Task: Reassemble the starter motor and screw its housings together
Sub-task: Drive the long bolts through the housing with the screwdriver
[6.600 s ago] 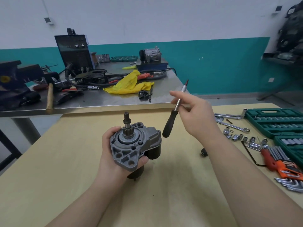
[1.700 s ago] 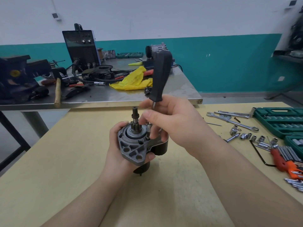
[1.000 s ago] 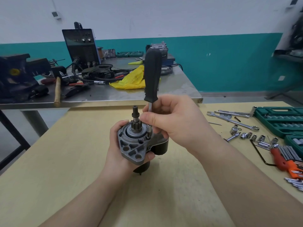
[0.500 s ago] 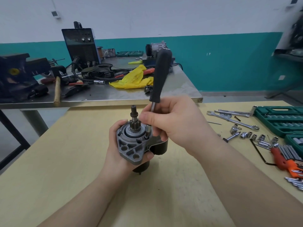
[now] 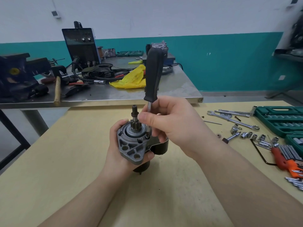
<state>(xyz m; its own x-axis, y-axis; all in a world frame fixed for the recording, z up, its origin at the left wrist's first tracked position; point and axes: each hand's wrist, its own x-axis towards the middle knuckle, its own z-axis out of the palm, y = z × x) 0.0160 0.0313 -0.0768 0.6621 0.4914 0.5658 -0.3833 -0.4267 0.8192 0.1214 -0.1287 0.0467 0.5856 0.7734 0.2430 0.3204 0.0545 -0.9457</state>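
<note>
The starter motor (image 5: pixel 134 145) stands upright on the wooden table (image 5: pixel 65 161), its grey cast housing facing me and its pinion shaft (image 5: pixel 134 115) pointing up. My left hand (image 5: pixel 116 145) grips the housing from the left and underneath. My right hand (image 5: pixel 170 122) pinches the metal shank of a black-handled screwdriver (image 5: pixel 153 76). The screwdriver stands nearly vertical, handle up. Its tip sits on a screw (image 5: pixel 147 137) at the right side of the housing face.
Sockets, wrenches and a red hex-key set (image 5: pixel 285 154) lie on the table to the right, beside green socket cases (image 5: pixel 278 118). Behind stands a steel bench (image 5: pixel 114 94) with a welder, a vise, a hammer and a yellow cloth.
The screwdriver handle has swung slightly left and back between frames while its tip stays on the screw. The motor and my left hand have hardly moved.
</note>
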